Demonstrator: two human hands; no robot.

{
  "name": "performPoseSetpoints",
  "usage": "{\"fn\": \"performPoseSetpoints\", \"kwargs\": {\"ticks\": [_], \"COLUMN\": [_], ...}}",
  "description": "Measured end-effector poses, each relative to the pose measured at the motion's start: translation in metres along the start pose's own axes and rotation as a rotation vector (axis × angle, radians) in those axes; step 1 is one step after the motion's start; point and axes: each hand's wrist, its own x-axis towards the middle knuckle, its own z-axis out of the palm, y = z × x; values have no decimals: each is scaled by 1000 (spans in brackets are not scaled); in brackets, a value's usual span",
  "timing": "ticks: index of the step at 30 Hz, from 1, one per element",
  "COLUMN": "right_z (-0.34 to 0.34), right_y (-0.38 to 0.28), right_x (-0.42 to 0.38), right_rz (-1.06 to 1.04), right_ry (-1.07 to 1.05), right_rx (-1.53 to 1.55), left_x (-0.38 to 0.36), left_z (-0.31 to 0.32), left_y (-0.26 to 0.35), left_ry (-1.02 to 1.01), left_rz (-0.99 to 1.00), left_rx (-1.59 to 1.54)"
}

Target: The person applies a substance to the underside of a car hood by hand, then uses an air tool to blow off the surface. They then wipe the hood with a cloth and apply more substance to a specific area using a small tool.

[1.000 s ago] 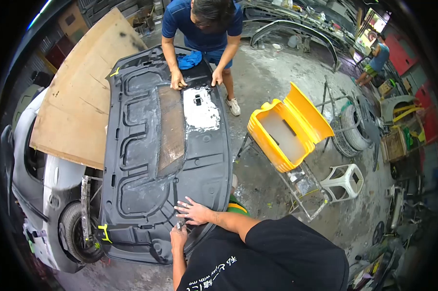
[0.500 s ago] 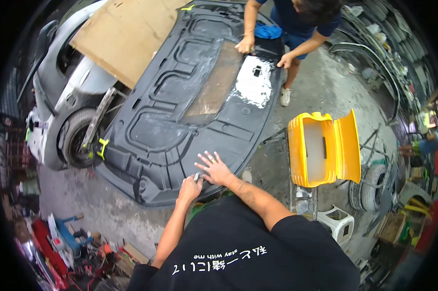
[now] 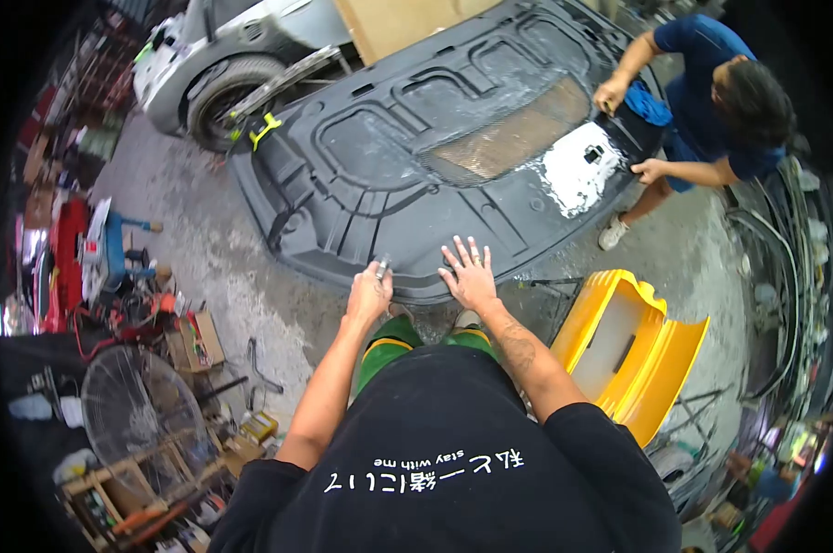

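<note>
Black panel [image 3: 407, 226] lies across upper middle, far edge partly cut off by frame; support underneath hidden. Left hand [image 3: 370, 297] at near edge, fingers curled round a small metal tool [image 3: 383, 266], mostly covered by the fist, kind unclear. Right hand [image 3: 472, 278] palm down at same edge, fingers spread wide, gripping nothing. Co-worker's hand [image 3: 610, 96] at far end: contents can't be made out. Yellow box [image 3: 590, 318] near the panel, partly behind right forearm. Open floor [image 3: 172, 198] to the left.

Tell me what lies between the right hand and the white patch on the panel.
Between the right hand and white patch, the head view shows only bare, grooved panel.
</note>
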Motion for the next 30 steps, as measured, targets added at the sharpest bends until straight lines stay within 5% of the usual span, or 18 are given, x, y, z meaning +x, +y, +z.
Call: {"fn": "performPoseSetpoints", "kwargs": {"ticks": [12,16,24,30], "right_z": [-1,23,33,26], "right_y": [14,20,-69,-89], "right_x": [77,84,49,59], "right_rz": [95,142,-122,-83], "right_ry": [378,320,-36,-51], "right_rx": [457,429,104,92], "left_x": [-85,-105,-61,-19], "left_z": [-7,-9,-24,-45], "left_y": [-43,-39,-56,-89], "left_ry": [12,47,23,14], "left_rz": [-96,-233,-129,-101], "left_rx": [-42,-73,-31,42]}}
